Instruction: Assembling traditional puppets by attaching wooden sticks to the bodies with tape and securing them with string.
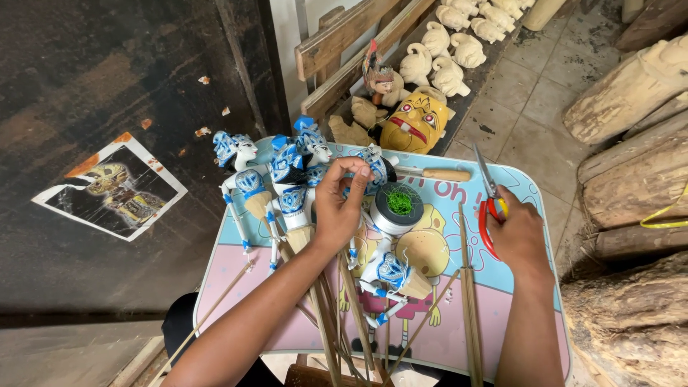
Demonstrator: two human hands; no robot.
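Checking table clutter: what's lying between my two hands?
In the head view, a spool of green thread sits between the left hand and the right hand, which holds red scissors.

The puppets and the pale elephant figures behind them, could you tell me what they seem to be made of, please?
Puppets: apparently carved wood, glossy white and blue paint, on bare sticks; the left hand touches one. Elephant figures: unpainted pale wood, matte, probably carved.

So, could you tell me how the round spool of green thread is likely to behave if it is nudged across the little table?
The spool lies flat on its broad face on the table, so it would probably slide rather than roll. It looks small and likely light. Puppets and sticks crowd it, so a push may well jostle them. The loose green thread looks floppy and apt to snag.
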